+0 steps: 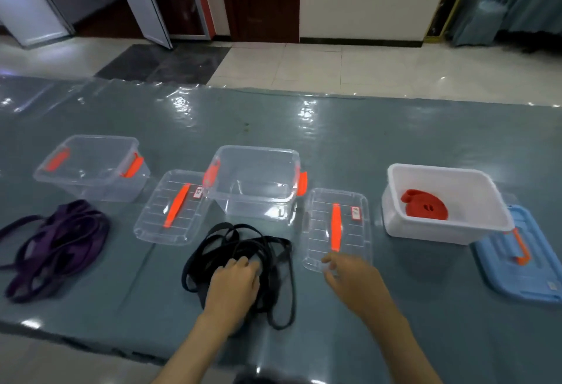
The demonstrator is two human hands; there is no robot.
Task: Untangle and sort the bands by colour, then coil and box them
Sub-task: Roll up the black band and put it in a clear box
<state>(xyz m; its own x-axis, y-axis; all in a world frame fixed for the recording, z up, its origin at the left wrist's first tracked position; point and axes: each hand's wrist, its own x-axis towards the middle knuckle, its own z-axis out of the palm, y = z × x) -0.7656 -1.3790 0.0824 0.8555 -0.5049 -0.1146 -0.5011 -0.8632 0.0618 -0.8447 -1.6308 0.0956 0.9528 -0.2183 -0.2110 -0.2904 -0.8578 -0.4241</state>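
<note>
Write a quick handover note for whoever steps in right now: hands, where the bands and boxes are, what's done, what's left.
Left hand: resting on the black bands, fingers curled into the pile.
Right hand: open, holding nothing, over the near edge of the clear lid.
Done: bands sorted by colour; red band coiled in the white box, its blue lid off beside it.
Left: black pile loose before the middle clear box; purple bands loose before the left clear box. Both boxes empty. Coil, box, and presumably lid them.
</note>
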